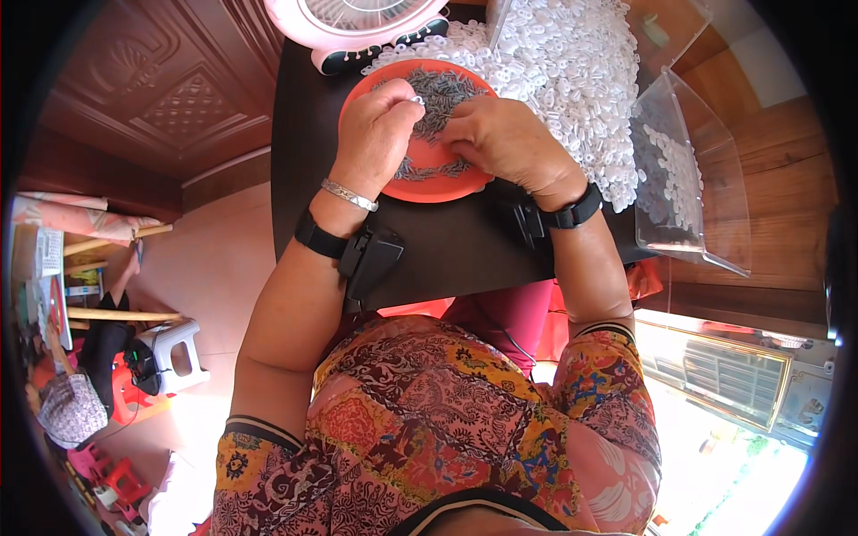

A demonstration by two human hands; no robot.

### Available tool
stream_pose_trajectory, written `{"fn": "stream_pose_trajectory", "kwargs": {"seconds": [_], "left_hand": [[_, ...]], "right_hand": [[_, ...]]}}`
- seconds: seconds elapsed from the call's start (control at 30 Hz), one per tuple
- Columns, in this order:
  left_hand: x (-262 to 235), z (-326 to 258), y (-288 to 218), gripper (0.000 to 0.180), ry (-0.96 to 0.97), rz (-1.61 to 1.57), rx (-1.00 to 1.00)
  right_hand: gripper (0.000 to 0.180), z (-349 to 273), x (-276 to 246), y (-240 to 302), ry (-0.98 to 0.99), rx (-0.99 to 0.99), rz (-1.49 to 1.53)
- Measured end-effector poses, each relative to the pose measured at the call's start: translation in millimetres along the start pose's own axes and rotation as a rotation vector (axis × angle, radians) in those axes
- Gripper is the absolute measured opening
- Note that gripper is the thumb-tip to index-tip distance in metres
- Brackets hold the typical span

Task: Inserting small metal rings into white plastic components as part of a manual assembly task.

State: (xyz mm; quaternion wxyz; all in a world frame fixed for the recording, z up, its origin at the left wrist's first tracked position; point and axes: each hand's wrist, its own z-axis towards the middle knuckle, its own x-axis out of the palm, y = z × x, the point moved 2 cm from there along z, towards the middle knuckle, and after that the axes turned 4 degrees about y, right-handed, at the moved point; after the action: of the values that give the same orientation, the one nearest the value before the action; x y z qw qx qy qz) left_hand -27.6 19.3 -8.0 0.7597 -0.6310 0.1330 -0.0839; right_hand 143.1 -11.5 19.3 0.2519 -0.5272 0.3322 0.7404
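Observation:
An orange-red round bowl (438,189) on the dark table holds many small grey nail-like pins (442,94). My left hand (377,129) is closed over the bowl's left side, with a small white plastic piece (417,100) pinched at the thumb and fingertip. My right hand (514,143) is over the bowl's right side, its fingers bent together and pointing down toward the pins. What its fingertips hold, if anything, is too small to make out. A large heap of similar white plastic pieces (572,80) lies just beyond and to the right of the bowl.
A pink-and-white fan (357,31) stands at the table's far left. To the right, a clear plastic bin (688,241) lies on its side with white pieces inside. The dark tabletop (429,255) ends close to my body. Another person (76,402) sits at far left near stools.

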Motion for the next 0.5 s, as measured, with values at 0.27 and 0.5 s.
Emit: {"fn": "stream_pose_trajectory", "kwargs": {"seconds": [0.27, 0.5], "left_hand": [[0.2, 1.2, 1.5, 0.014, -0.029, 0.014, -0.01], [-1.1, -1.4, -3.0, 0.012, -0.073, -0.124, -0.063]], "right_hand": [[0.011, 3.2, 7.3, 5.3, 0.06, -0.006, -0.213], [0.012, 8.2, 9.6, 7.8, 0.031, -0.082, 0.141]]}}
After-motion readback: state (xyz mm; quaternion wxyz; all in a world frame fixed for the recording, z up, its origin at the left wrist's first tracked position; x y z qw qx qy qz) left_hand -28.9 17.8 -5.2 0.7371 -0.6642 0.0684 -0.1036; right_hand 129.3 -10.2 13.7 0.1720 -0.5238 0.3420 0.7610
